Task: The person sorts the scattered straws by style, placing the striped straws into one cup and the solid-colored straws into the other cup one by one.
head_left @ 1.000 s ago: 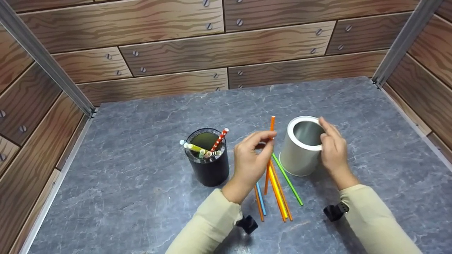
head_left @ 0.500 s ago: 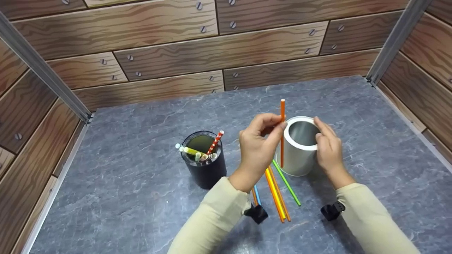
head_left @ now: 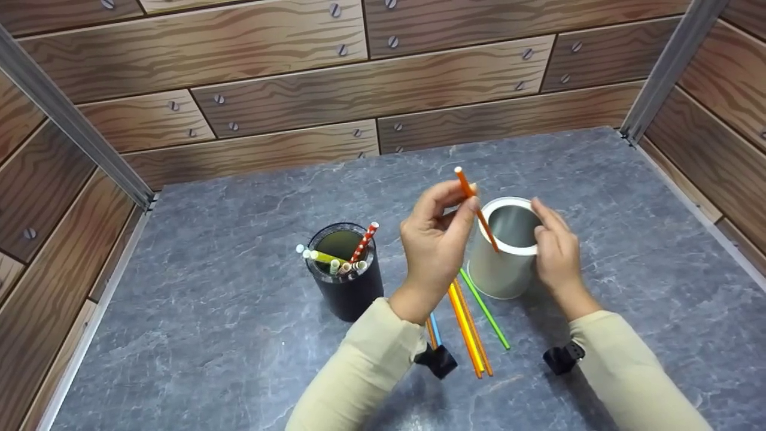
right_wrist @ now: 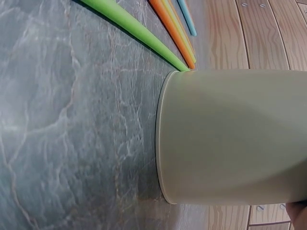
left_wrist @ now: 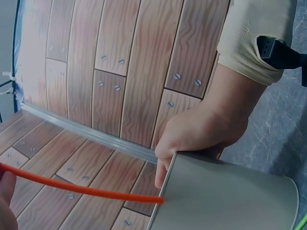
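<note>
My left hand (head_left: 467, 200) pinches an orange straw (head_left: 477, 209) near its upper end, above the table. The straw slants down to the right, and its lower tip is at the near rim of the white cup (head_left: 499, 269). In the left wrist view the orange straw (left_wrist: 86, 190) reaches the white cup's (left_wrist: 225, 196) edge. My right hand (head_left: 553, 251) holds the cup's right side, fingers at the rim; it shows as the right hand (left_wrist: 201, 134) wrapped on the cup's far edge. The right wrist view is mostly filled by the white cup (right_wrist: 230, 139).
Several loose straws (head_left: 467, 323), orange, yellow, green and blue, lie on the grey stone table (head_left: 209, 359) between my arms. A black cup (head_left: 347, 284) holding several straws stands to the left. Wood-patterned walls (head_left: 299, 90) close in the back and sides.
My left hand lifted the orange straw off the pile, raised it beside the white cup, then tilted it so its lower tip meets the cup's rim. The right hand stayed on the cup.
</note>
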Demonstrator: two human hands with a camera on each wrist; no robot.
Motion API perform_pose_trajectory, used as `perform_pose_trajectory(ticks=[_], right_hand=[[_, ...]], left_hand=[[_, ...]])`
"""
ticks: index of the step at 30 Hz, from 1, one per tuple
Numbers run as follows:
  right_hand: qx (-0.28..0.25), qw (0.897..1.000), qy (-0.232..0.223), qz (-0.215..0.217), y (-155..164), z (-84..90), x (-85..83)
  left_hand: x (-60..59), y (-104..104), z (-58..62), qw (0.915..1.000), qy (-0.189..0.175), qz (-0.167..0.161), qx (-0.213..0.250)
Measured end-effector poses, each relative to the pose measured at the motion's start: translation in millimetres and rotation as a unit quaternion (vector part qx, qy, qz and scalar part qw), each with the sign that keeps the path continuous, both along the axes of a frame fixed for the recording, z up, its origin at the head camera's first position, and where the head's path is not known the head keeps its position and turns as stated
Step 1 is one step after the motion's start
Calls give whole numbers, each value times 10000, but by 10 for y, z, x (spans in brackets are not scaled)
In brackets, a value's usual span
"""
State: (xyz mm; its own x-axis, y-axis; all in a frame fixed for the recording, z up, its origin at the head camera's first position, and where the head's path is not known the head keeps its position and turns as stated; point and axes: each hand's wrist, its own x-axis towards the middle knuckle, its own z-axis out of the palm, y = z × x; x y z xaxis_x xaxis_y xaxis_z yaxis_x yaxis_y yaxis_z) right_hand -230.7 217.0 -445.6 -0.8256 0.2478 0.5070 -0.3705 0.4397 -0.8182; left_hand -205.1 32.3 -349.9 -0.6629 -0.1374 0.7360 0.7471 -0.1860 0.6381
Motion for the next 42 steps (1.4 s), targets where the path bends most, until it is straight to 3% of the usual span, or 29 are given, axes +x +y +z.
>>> perform_pose_trajectory(ticks=[5, 9, 17, 21, 25, 34, 42], right_hand=[[-67, 9999, -124, 95, 2, 10, 14], [-96, 9998, -125, 89, 0, 20, 19], [-100, 9999, 13, 49, -6, 11, 12], [-93, 9999, 70, 72, -12, 10, 12], [-103, 9999, 55, 71, -9, 6, 6], [-72, 10000, 30, 6, -12, 20, 17], [-55, 10000, 20, 21, -6, 13, 4]], left_hand=[[-10, 11, 21, 9995, -30, -77, 299], [-29, 34, -21, 9996, -16, -65, 275], [-78, 105, -237, 9996, -234, 89, -140], [-105, 136, -314, 9974, -59, 406, -599], [-140, 166, -386, 9929, 85, 523, -1067], [-227, 237, -593, 9909, -341, 453, -1219], [-273, 294, -669, 9874, -195, 540, -1473]])
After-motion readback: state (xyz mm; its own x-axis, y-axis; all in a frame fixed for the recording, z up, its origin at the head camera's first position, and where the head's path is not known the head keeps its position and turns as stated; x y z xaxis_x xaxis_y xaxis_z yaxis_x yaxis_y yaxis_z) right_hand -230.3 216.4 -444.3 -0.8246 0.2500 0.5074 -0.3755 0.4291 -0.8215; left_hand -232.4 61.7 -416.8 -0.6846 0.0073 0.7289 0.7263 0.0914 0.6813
